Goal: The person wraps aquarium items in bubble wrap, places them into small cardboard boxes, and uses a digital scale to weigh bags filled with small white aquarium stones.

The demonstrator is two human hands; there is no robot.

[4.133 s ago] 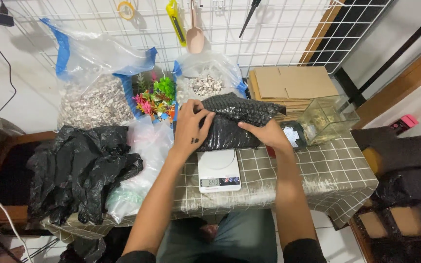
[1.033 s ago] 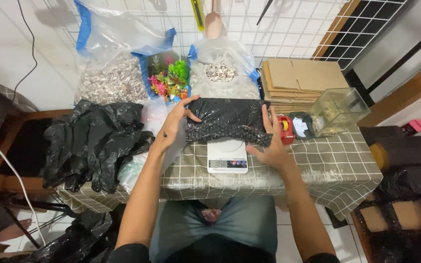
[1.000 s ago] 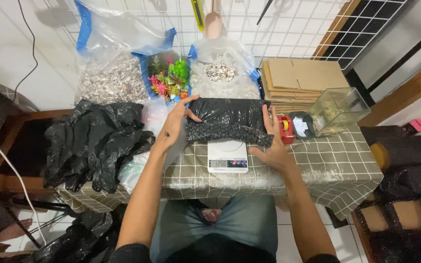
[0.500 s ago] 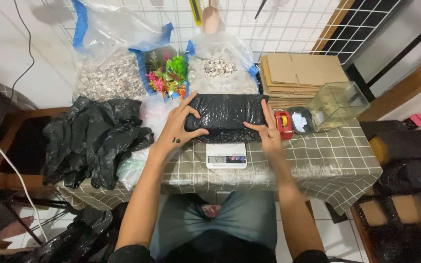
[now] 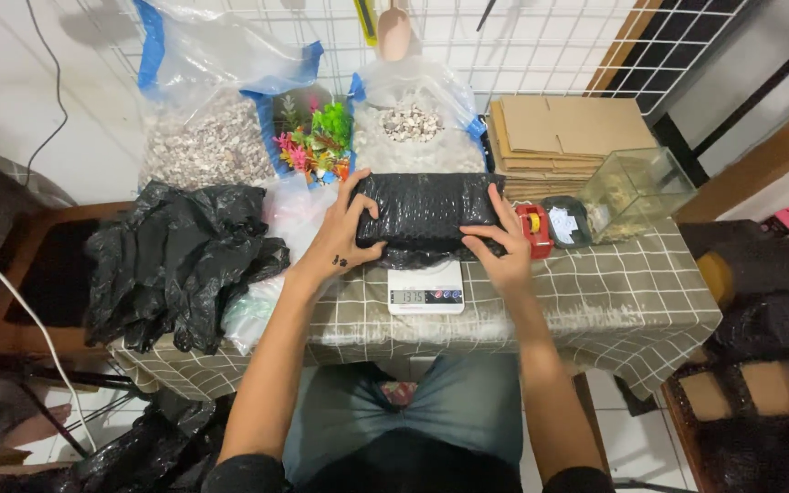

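White wire grid panelling backs a small table [image 5: 595, 301] covered with a grey-green checked cloth.

**Work item.** A long black package wrapped in bubble-textured plastic [image 5: 426, 212] lies crosswise on a small white digital scale [image 5: 426, 290] at the table's centre. The scale display is lit.

**Left hand.** The left hand [image 5: 344, 239] grips the package's left end. The fingers lie spread over the top face, and the thumb presses against the near side.

**Right hand.** The right hand [image 5: 502, 246] holds the package's right end. The fingers are partly curled against the near edge, and the index finger extends up over the top.

**Surrounding items.**
- A heap of crumpled black plastic bags [image 5: 175, 260] lies on the left part of the table.
- A large clear bag of pale gravel with blue edging [image 5: 198, 137] stands behind the heap.
- Colourful artificial plants [image 5: 314, 146] sit between that bag and a second clear bag of white pebbles and shells [image 5: 413, 128].
- A stack of flat brown cardboard sheets [image 5: 559, 137] rests at the rear right.
- A small clear glass tank [image 5: 636, 187] stands in front of the cardboard.
- A red tape dispenser [image 5: 534, 228] lies just beside the right hand.
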